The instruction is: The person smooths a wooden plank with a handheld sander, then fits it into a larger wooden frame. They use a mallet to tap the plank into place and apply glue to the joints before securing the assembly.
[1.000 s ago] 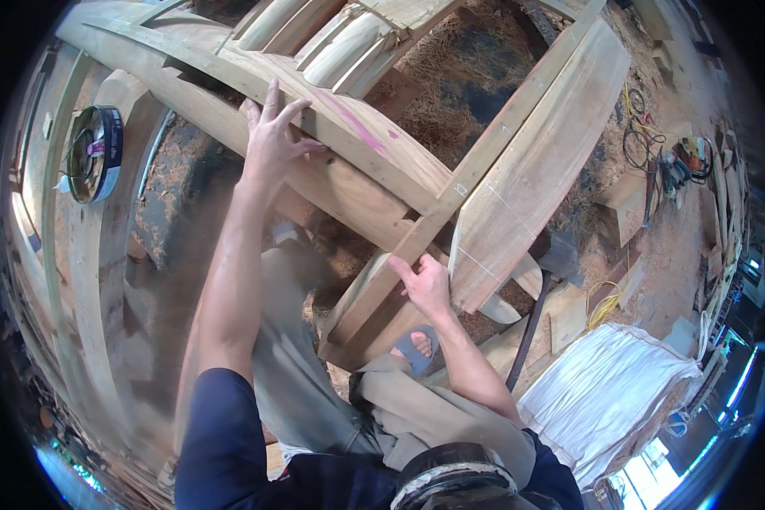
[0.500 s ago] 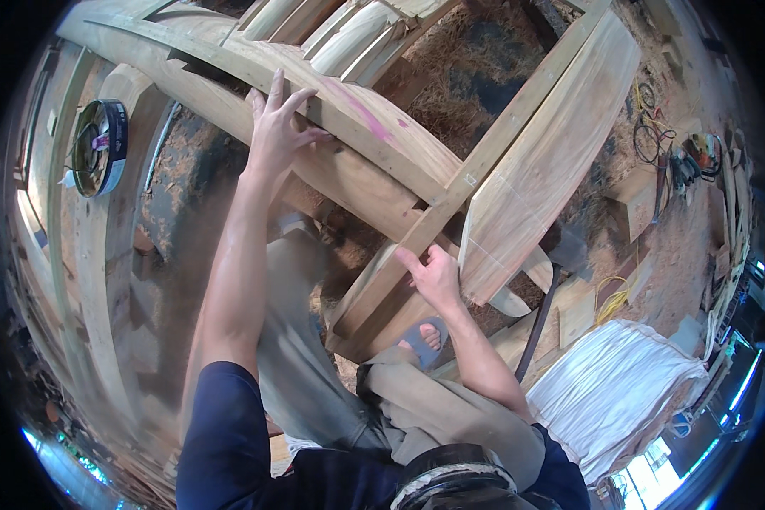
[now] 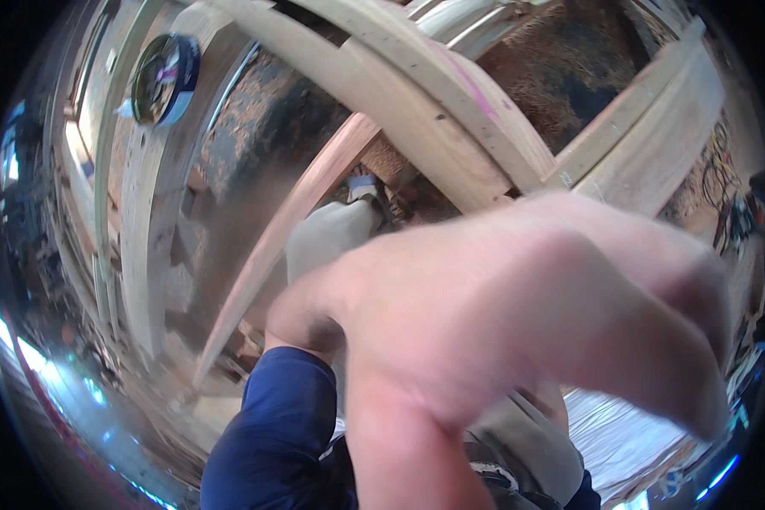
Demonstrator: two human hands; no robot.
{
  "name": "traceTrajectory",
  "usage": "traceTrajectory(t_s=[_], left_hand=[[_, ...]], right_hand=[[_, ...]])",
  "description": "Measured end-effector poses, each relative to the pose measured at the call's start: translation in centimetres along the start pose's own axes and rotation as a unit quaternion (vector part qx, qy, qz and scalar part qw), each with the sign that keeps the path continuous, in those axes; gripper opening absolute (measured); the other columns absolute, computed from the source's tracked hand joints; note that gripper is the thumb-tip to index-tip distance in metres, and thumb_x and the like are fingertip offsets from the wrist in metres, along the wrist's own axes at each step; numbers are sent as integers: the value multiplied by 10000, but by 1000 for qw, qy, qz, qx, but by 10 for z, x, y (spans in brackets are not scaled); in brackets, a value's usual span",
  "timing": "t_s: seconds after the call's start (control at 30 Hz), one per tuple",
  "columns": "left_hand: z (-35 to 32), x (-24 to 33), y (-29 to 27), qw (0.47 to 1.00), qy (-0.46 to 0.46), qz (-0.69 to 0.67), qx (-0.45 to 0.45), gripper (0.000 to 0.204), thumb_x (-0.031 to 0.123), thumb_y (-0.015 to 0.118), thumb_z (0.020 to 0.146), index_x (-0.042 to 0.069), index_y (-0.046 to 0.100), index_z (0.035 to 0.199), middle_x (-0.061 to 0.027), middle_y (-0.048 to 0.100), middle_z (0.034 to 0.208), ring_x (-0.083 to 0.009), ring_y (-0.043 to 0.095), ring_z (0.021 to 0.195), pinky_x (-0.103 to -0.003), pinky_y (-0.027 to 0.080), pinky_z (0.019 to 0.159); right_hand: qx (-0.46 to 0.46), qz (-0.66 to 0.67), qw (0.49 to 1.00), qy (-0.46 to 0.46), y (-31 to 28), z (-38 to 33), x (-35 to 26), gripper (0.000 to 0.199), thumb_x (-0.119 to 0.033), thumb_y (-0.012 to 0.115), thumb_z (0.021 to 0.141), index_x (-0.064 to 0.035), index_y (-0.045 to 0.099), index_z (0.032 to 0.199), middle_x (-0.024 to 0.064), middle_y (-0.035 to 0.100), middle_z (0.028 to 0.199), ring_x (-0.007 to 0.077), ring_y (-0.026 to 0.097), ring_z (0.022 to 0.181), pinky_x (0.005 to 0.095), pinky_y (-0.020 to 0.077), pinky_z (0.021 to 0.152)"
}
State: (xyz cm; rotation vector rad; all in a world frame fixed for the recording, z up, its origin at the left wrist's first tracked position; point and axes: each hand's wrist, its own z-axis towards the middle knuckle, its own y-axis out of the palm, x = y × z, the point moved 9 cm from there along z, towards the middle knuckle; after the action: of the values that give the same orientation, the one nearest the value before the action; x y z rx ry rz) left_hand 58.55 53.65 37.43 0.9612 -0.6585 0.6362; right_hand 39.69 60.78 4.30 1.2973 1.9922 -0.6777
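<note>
My left hand [image 3: 527, 289] is raised close in front of the view, large and blurred. Its thumb points down and its bent fingers reach right, apart from the thumb, with nothing seen between them. Behind it lies a timber frame: a long beam [image 3: 416, 119] meets a narrow batten [image 3: 629, 119] near the hand's upper edge. Beside the batten a broad pale plank [image 3: 676, 127] leans away to the right, its near part covered by the hand. My right hand is hidden behind the left; only a bit of the right forearm [image 3: 555, 404] shows.
A round tub [image 3: 182, 81] stands on a thick timber [image 3: 148, 212] at the left. A slender reddish board [image 3: 289, 221] slants beside my leg. Cables [image 3: 716, 183] lie at the far right, and a white sheet [image 3: 616, 433] is at the lower right. Wood shavings cover the ground.
My left hand has let go of the beam and come up close to the view. The view has shifted, so the frame appears farther up and right. My right hand is now hidden.
</note>
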Motion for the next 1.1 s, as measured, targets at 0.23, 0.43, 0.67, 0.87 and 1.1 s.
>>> traceTrajectory(t_s=[0.23,0.43,0.67,0.87,1.1], left_hand=[[-10,-14,24,999,31,-38,-1,772,587,810,818,45,667,1349,-190,609,1430,-348,562,1335,-502,455,1099],[-15,-22,28,999,39,-34,6,764,582,812,817,58,667,1353,-189,603,1439,-360,539,1362,-528,438,1112],[-27,-4,-2,996,1,85,33,756,577,813,815,72,667,1359,-188,595,1450,-374,511,1392,-557,418,1127],[-61,16,-74,749,-176,629,114,749,572,815,814,84,666,1363,-188,589,1459,-386,487,1419,-583,401,1140],[-87,-43,-191,292,-533,794,10,742,567,817,813,98,666,1368,-187,581,1469,-400,459,1450,-612,382,1155]], right_hand=[[1,10,999,31,-15,13,38,352,-246,760,986,8,574,1143,37,650,807,63,602,669,214,490,573],[18,-75,996,-32,-10,7,17,416,-288,777,977,39,570,1131,25,623,768,50,582,649,205,480,556],[-1,-56,997,-58,-6,8,9,418,-280,773,983,57,564,1114,18,606,761,41,570,645,221,496,553],[-3,-80,996,-40,-11,9,19,394,-254,754,993,46,546,1140,23,613,772,54,574,627,227,495,550],[5,-131,990,-53,-7,7,7,260,-216,713,1021,-6,575,1086,3,630,779,45,595,651,204,480,557]])
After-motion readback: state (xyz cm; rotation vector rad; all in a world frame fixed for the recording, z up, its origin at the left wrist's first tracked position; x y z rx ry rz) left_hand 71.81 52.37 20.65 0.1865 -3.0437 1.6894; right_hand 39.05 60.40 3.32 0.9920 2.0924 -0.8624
